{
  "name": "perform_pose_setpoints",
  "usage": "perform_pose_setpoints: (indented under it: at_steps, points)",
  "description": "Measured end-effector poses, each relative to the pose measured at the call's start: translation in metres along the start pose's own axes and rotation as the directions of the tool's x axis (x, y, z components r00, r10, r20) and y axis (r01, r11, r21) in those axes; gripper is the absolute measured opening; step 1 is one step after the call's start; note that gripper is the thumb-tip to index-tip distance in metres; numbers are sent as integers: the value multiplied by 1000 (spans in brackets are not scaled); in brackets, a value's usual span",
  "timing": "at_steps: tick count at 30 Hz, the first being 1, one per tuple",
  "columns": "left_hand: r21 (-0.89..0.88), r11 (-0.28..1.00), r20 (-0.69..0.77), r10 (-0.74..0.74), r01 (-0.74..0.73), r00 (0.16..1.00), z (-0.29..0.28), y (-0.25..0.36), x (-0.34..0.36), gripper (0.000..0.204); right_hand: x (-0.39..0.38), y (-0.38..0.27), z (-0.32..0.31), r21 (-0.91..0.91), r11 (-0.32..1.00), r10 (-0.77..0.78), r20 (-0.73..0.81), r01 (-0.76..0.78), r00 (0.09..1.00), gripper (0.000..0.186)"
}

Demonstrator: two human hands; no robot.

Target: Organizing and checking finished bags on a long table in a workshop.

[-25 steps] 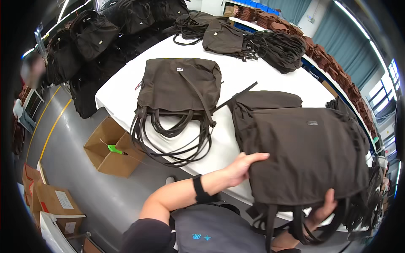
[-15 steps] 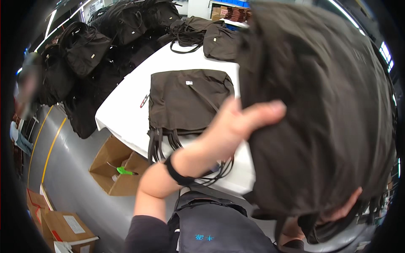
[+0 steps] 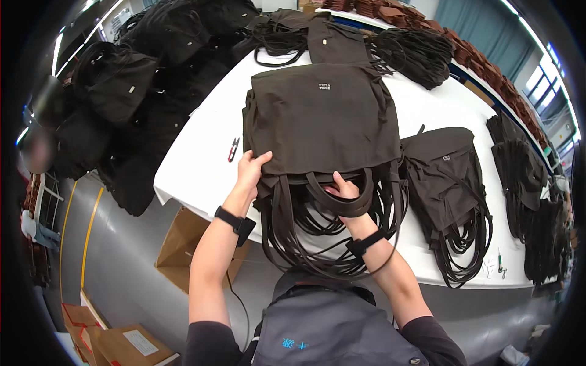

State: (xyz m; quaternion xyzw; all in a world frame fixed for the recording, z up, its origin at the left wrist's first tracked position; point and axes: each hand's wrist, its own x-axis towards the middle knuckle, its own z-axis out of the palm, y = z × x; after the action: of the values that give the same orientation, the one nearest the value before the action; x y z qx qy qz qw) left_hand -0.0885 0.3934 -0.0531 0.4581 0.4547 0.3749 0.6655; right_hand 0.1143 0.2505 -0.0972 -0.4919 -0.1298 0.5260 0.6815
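A dark brown backpack [image 3: 323, 122] lies flat in the middle of the white table [image 3: 201, 134], its small pale label toward the far edge. Its straps [image 3: 317, 253] hang in loops over the near edge. At the bag's near left corner, my left hand [image 3: 249, 174] is closed, thumb on top and fingers tucked underneath. My right hand [image 3: 345, 194] reaches through a strap loop and grips the near edge, thumb uppermost; its other fingers are partly hidden. Left of the bag lie red-handled thread snips [image 3: 233, 149].
A second backpack [image 3: 442, 177] lies to the right, near a small green-handled tool [image 3: 500, 265]. More bags [image 3: 339, 43] and strap bundles [image 3: 415, 58] rest at the far side. Dark bags [image 3: 122, 79] are heaped at left. A cardboard box [image 3: 183, 247] stands below the table.
The backpack held up at the right has come down onto the table's middle, over where another bag lay. Both my hands are now at its near edge, and the view has shifted right.
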Motion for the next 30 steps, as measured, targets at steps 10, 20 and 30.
perform_pose_setpoints:
  at_steps: [10, 20, 30]
  points:
    - [-49, 998, -90, 31, -36, 995, -30, -32, 25, 38, -7, 38, 29, -223, 970, 67, -115, -92, 991, 59]
    - [450, 892, -165, 140, -52, 976, -85, -18, 57, 41, -131, -42, -70, -591, 90, -23, 804, 802, 595, 41]
    - [551, 250, 632, 498, -796, 594, 240, 64, -187, 22, -252, -104, -353, -998, -51, -479, 61, 42, 876, 49]
